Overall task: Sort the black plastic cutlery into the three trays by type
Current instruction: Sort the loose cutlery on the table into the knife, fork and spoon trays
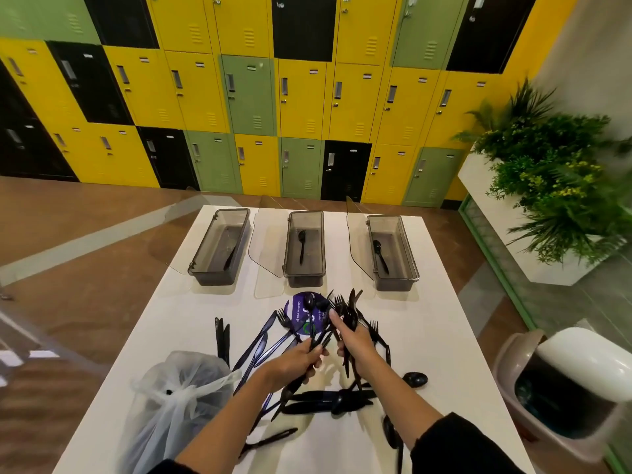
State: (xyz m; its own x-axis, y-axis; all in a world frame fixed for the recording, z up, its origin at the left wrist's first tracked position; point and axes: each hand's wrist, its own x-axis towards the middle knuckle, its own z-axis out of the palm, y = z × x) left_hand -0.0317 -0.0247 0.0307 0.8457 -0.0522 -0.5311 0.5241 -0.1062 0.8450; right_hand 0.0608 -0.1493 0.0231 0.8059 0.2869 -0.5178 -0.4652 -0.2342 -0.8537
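Note:
Three smoky clear trays stand in a row at the table's far end. The left tray (196,265) holds a knife, the middle tray (319,241) a fork, the right tray (407,251) a spoon. Black plastic cutlery (328,401) lies scattered over the near half of the table. My left hand (294,362) grips a few black pieces, spoon bowls pointing away. My right hand (355,340) grips a bunch of forks (345,302), tines up. Loose knives (256,343) lie left of my hands.
A tied translucent plastic bag (178,405) sits at the near left of the white table (444,336). A round purple sticker (297,313) lies under the cutlery. A lidded bin (561,384) stands right of the table, a planter (547,186) beyond it, lockers behind.

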